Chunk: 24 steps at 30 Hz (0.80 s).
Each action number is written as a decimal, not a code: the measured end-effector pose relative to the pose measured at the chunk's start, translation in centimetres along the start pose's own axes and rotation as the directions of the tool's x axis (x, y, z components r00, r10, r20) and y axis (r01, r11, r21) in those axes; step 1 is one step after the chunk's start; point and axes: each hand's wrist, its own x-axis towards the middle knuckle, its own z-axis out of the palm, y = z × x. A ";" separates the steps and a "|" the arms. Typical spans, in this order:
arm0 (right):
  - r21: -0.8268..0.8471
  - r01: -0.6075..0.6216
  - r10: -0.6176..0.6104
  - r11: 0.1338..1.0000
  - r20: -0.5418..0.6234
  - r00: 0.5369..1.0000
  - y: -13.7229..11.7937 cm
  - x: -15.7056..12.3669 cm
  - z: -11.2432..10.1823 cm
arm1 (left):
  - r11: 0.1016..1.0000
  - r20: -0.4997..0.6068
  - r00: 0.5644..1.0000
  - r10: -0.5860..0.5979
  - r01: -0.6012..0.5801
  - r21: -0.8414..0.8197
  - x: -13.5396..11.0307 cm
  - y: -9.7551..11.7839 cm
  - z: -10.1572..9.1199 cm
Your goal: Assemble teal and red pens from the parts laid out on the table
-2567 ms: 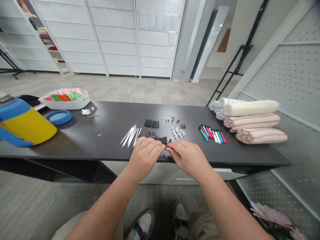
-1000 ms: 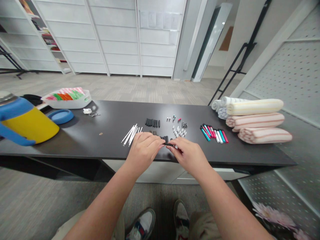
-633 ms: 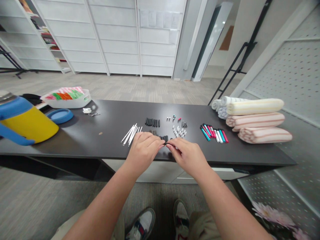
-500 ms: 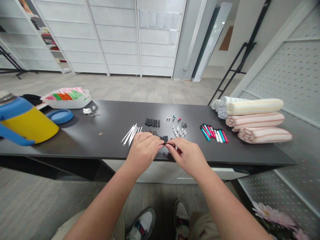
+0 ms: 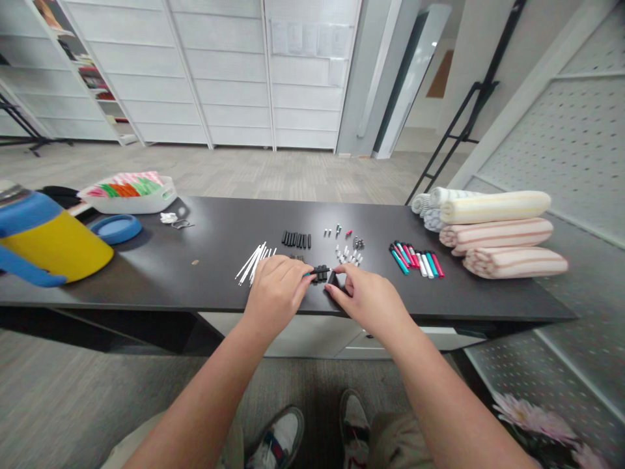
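Note:
My left hand (image 5: pixel 273 286) pinches a slim pen-like piece (image 5: pixel 319 271), black with a bit of teal at its left end and a pale tip at its right. It points toward my right hand (image 5: pixel 368 293), whose index fingertip meets that tip while the thumb stays apart below. A dark shape shows in the gap between them; whether it is held I cannot tell. Just beyond the fingers lie short black tubes (image 5: pixel 321 277). Beside my left hand is a bundle of thin white sticks (image 5: pixel 254 258). Farther back are a row of black tubes (image 5: pixel 296 240) and small white pieces (image 5: pixel 349 255).
Small metal pieces (image 5: pixel 359 243) lie behind my right hand. Coloured markers (image 5: pixel 417 260) lie to the right, before stacked rolled towels (image 5: pixel 505 231). At left stand a blue-and-yellow jug (image 5: pixel 63 238), a blue lid (image 5: pixel 117 229) and a white basket (image 5: pixel 168 197).
My fingertips have drawn apart, the right thumb and index finger spreading. The pen-like piece in my left hand now shows more of its length, with its pale tip visible.

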 end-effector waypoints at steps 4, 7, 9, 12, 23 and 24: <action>0.383 -0.059 0.070 0.922 -0.014 0.997 0.4 0.0 -0.1 | 1.000 0.004 1.000 -0.002 0.002 0.008 0.0 0.0 -0.1; 0.708 -0.125 0.162 0.695 0.016 0.987 0.7 0.2 0.4 | 1.000 0.001 1.000 0.000 0.000 0.010 0.1 0.1 -0.1; 0.835 -0.153 0.205 0.528 0.050 0.978 0.6 0.4 0.8 | 1.000 -0.002 1.000 0.000 0.000 0.010 0.2 0.2 -0.1; 0.910 -0.131 0.234 0.392 0.039 0.972 0.2 0.6 1.0 | 1.000 -0.002 1.000 0.004 -0.004 0.007 0.2 0.2 0.0; 0.872 0.064 0.302 0.486 -0.236 0.924 -0.9 0.1 1.7 | 0.999 0.018 0.999 0.031 -0.031 0.016 0.1 0.3 -0.1; 0.870 0.064 0.301 0.488 -0.237 0.924 -0.9 0.2 1.8 | 0.999 0.021 0.999 0.034 -0.034 0.016 0.1 0.3 -0.1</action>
